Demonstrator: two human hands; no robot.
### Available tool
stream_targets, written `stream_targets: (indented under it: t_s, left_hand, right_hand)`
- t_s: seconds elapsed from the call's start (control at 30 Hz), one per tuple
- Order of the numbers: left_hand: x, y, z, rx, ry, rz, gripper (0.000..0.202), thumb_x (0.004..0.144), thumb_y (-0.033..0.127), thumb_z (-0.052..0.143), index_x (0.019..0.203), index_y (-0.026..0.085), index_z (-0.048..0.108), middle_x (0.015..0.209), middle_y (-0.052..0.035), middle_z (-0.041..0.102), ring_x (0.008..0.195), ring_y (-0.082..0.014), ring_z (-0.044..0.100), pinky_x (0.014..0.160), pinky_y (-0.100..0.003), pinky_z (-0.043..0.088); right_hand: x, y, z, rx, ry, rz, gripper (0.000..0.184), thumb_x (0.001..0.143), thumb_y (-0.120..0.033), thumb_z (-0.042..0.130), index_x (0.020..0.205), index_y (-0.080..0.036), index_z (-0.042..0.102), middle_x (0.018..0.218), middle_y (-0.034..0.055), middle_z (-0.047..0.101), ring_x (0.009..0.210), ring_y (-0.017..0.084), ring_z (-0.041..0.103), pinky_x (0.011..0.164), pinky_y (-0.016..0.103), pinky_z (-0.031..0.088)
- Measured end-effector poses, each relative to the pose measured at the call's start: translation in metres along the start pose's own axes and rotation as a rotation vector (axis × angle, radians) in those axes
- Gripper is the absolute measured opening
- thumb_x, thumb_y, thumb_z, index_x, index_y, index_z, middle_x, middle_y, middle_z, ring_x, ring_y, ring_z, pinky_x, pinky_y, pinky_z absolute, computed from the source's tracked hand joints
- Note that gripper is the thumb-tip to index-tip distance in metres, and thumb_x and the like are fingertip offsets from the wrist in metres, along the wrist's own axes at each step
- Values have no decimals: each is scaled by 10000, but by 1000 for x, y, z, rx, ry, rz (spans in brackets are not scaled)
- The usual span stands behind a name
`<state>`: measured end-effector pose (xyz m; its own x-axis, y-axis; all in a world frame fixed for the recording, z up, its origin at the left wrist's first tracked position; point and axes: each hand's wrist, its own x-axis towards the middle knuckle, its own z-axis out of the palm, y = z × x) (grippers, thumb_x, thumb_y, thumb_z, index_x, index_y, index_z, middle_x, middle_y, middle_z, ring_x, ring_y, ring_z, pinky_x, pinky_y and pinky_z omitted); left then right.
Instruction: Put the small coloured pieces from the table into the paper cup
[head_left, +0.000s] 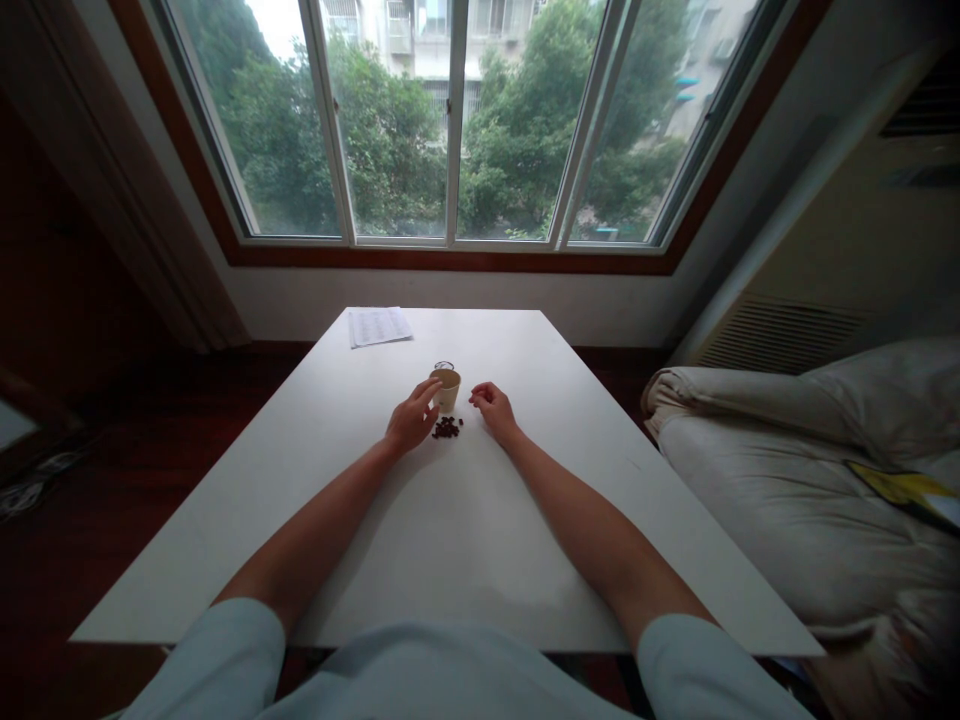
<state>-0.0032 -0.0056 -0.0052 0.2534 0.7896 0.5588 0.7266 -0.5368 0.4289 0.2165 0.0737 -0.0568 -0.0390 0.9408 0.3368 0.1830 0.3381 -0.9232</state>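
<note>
A small tan paper cup (448, 393) stands upright on the white table (465, 540). My left hand (412, 415) is at the cup's left side, fingers and thumb curved against it. Just in front of the cup lies a loose pile of small dark red beans (445, 429), with one or two slightly apart on the right. To the right of the cup, my right hand (493, 408) hovers or rests close to the tabletop, fingers curled and tips pinched together. Whatever sits between those fingertips is too small to make out.
Printed paper sheets (379, 326) lie at the table's far left corner. A thin dark looped shape (444, 366) shows right behind the cup. Right of the table is a padded beige couch (742, 480); a wide window (450, 130) is beyond the far edge.
</note>
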Motion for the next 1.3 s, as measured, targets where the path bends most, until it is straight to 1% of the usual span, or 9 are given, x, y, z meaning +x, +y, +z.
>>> stream_targets:
  t_s: [0.17, 0.3, 0.47, 0.6, 0.67, 0.77, 0.87, 1.07, 1.3]
  left_hand:
    - [-1, 5, -3, -10, 20, 6, 496, 899, 185, 501, 1390, 250, 490, 1494, -99, 448, 739, -98, 617, 734, -285, 537]
    - [-1, 4, -5, -32, 86, -22, 432, 908, 195, 494, 1337, 242, 527, 1451, -97, 471, 794, -104, 626, 740, -272, 535]
    - [1, -8, -2, -35, 168, -64, 279, 893, 180, 507, 1142, 218, 626, 1240, -70, 590, 766, -104, 609, 720, -258, 518]
    - [1, -21, 3, -4, 75, -85, 187, 896, 191, 502, 965, 210, 674, 918, -30, 667, 701, -119, 580, 694, -250, 485]
    - [0, -27, 5, 11, -3, -91, 186, 885, 188, 511, 932, 214, 689, 853, -19, 678, 682, -125, 572, 691, -252, 472]
    - [-2, -33, 9, 5, -119, -59, 213, 864, 169, 516, 931, 221, 711, 885, -21, 699, 700, -129, 585, 692, -250, 464]
    - [-3, -36, 13, 1, -190, -28, 259, 855, 155, 508, 956, 233, 733, 931, -24, 704, 721, -130, 599, 713, -253, 472]
    - [-5, -38, 18, -12, -247, 22, 310, 817, 136, 527, 979, 257, 764, 947, -31, 698, 825, -155, 631, 792, -272, 496]
    - [-7, -43, 21, -50, -268, 26, 260, 788, 178, 600, 974, 238, 771, 907, -40, 688, 770, -156, 609, 767, -280, 503]
  right_hand:
    - [-1, -2, -1, -30, 7, 1, 254, 770, -349, 523, 942, -197, 631, 831, 41, 706, 764, 177, 641, 732, 313, 513]
    - [-1, -3, -4, -65, 62, -12, 253, 756, -332, 544, 922, -196, 676, 856, 48, 713, 827, 194, 650, 799, 337, 514]
    - [-3, -6, -5, -63, 109, 15, 283, 781, -347, 538, 964, -189, 684, 842, 48, 717, 780, 193, 643, 742, 326, 513]
    - [-6, -17, -6, -142, 174, -75, 228, 796, -322, 544, 943, -196, 667, 825, 32, 708, 764, 179, 629, 749, 313, 503]
    - [-7, -27, -5, -171, 186, -147, 207, 817, -310, 537, 941, -200, 661, 841, 33, 704, 771, 176, 624, 724, 299, 497]
    - [-9, -44, -1, -184, 151, -240, 209, 855, -293, 517, 956, -198, 673, 889, 40, 706, 781, 170, 620, 710, 292, 492]
    - [-11, -60, 4, -189, 98, -311, 232, 888, -292, 503, 994, -199, 687, 954, 51, 706, 817, 169, 618, 719, 292, 494]
    - [-13, -78, 9, -153, 23, -369, 232, 916, -295, 507, 1029, -214, 693, 1029, 51, 684, 879, 167, 613, 717, 286, 496]
    - [-8, -79, 4, -140, -159, -380, 333, 881, -292, 558, 1195, -231, 652, 1072, 60, 649, 891, 164, 595, 670, 265, 486]
